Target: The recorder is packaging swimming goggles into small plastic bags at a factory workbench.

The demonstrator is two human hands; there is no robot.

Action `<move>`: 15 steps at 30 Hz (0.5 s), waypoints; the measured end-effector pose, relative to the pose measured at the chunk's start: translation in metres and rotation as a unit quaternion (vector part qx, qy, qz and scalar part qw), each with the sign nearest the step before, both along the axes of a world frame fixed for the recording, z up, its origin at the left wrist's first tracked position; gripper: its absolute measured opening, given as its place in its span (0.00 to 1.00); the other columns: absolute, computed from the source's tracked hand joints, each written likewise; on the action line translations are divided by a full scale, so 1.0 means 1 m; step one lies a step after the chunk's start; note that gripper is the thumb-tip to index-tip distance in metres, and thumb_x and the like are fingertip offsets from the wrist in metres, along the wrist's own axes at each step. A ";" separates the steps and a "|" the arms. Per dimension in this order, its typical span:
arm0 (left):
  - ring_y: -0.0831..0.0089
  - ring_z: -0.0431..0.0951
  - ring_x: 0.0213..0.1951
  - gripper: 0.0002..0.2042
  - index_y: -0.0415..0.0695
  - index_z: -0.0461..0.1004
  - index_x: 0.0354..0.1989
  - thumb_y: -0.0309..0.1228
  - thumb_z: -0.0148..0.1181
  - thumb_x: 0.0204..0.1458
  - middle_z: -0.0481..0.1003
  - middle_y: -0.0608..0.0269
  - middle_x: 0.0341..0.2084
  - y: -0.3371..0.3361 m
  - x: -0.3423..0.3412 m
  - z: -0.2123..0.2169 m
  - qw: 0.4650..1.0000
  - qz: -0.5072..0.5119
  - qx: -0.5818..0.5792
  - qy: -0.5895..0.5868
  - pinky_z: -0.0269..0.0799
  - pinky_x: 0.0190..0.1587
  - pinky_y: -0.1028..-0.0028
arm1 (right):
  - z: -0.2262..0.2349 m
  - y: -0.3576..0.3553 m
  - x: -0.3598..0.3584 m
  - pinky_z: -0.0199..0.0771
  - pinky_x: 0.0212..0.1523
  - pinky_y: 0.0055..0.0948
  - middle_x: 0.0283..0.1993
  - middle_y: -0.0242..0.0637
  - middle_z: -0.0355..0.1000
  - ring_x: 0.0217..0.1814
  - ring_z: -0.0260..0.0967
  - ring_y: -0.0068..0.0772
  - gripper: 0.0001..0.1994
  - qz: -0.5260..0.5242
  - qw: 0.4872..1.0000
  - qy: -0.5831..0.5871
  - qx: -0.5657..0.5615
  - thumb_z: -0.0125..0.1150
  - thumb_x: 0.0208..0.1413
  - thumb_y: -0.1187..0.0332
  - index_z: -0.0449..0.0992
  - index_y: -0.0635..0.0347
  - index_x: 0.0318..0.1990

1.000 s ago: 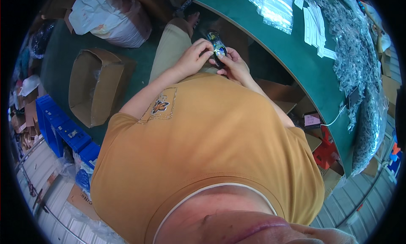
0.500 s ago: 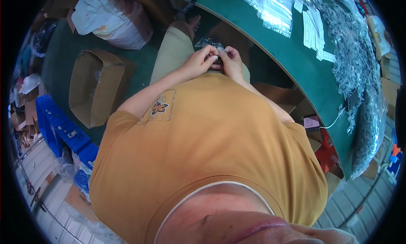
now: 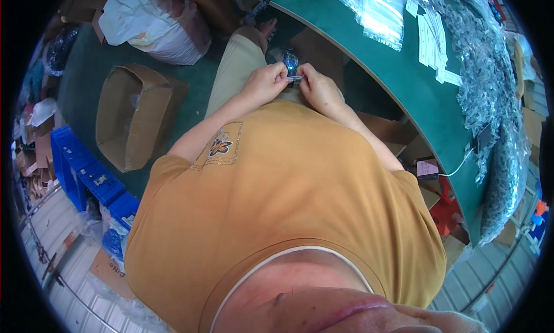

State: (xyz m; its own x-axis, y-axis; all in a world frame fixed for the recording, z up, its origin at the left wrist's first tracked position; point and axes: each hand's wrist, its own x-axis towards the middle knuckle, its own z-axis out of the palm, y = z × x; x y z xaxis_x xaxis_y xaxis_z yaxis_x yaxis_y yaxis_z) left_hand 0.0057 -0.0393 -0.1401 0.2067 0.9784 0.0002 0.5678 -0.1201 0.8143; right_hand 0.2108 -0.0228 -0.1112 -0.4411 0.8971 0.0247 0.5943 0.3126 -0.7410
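Glossy packet (image 3: 291, 60), twelve o'clock: in hand, not yet laid aside. Left hand (image 3: 267, 82) and right hand (image 3: 319, 88): pinched on its six-o'clock edge; closure too small to judge.

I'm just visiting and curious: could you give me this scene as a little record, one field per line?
Left hand: pinching the near end of a small shiny packet
Right hand: pinching the same end, opposite side
Packet contents: dark and blue; too small to identify
Green table, ahead and right: clear plastic bags, white strips, heaped clear wrapping
To the left: open cardboard box, white bag, blue crate
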 end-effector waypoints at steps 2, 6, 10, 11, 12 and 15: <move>0.71 0.73 0.23 0.10 0.43 0.69 0.33 0.29 0.66 0.55 0.72 0.63 0.21 -0.004 -0.003 0.011 0.999 -0.004 -0.049 -0.010 0.69 0.28 0.70 | 0.022 0.005 0.002 0.76 0.39 0.43 0.36 0.48 0.77 0.38 0.77 0.54 0.08 0.006 0.998 0.021 -0.052 0.58 0.58 0.71 0.71 0.59 0.44; 0.84 0.72 0.27 0.11 0.44 0.65 0.31 0.26 0.64 0.60 0.71 0.72 0.23 -0.011 -0.017 0.030 0.969 -0.013 -0.177 -0.173 0.68 0.30 0.78 | 0.074 0.007 -0.001 0.75 0.36 0.35 0.32 0.42 0.75 0.32 0.76 0.38 0.09 0.041 0.990 0.078 -0.110 0.59 0.56 0.72 0.73 0.58 0.44; 0.87 0.72 0.29 0.14 0.47 0.64 0.28 0.26 0.68 0.57 0.71 0.76 0.23 -0.032 -0.034 0.079 0.897 -0.094 -0.285 -0.326 0.66 0.30 0.80 | 0.103 0.006 0.004 0.68 0.32 0.20 0.30 0.29 0.70 0.31 0.68 0.19 0.06 0.136 0.836 0.370 -0.382 0.55 0.58 0.80 0.72 0.60 0.40; 0.87 0.72 0.29 0.14 0.47 0.64 0.28 0.26 0.68 0.57 0.71 0.76 0.23 -0.038 -0.036 0.081 0.895 -0.090 -0.290 -0.327 0.66 0.30 0.80 | 0.093 0.008 0.004 0.68 0.30 0.22 0.30 0.31 0.70 0.30 0.69 0.21 0.07 0.146 0.809 0.442 -0.360 0.55 0.58 0.81 0.71 0.59 0.40; 0.88 0.71 0.30 0.15 0.47 0.64 0.28 0.26 0.68 0.57 0.70 0.76 0.24 -0.043 -0.039 0.080 0.889 -0.117 -0.297 -0.329 0.66 0.32 0.81 | 0.077 0.014 0.006 0.74 0.41 0.27 0.38 0.36 0.74 0.39 0.74 0.27 0.06 0.173 0.816 0.457 -0.310 0.58 0.62 0.77 0.72 0.60 0.45; 0.88 0.71 0.31 0.15 0.48 0.64 0.28 0.26 0.68 0.57 0.70 0.76 0.25 -0.057 -0.042 0.076 0.872 -0.141 -0.319 -0.344 0.66 0.33 0.82 | 0.032 -0.001 -0.012 0.65 0.64 0.32 0.56 0.33 0.73 0.62 0.68 0.29 0.20 0.173 0.897 0.341 -0.220 0.50 0.72 0.54 0.73 0.61 0.59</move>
State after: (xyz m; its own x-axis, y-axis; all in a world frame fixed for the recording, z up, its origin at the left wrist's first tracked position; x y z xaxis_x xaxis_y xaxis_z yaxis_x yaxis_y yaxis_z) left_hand -0.0367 -0.0961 -0.0643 0.6045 0.7349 -0.3074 -0.0600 0.4268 0.9023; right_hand 0.1990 -0.0242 -0.0789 -0.7113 0.6992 0.0726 -0.1214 -0.0204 -0.9924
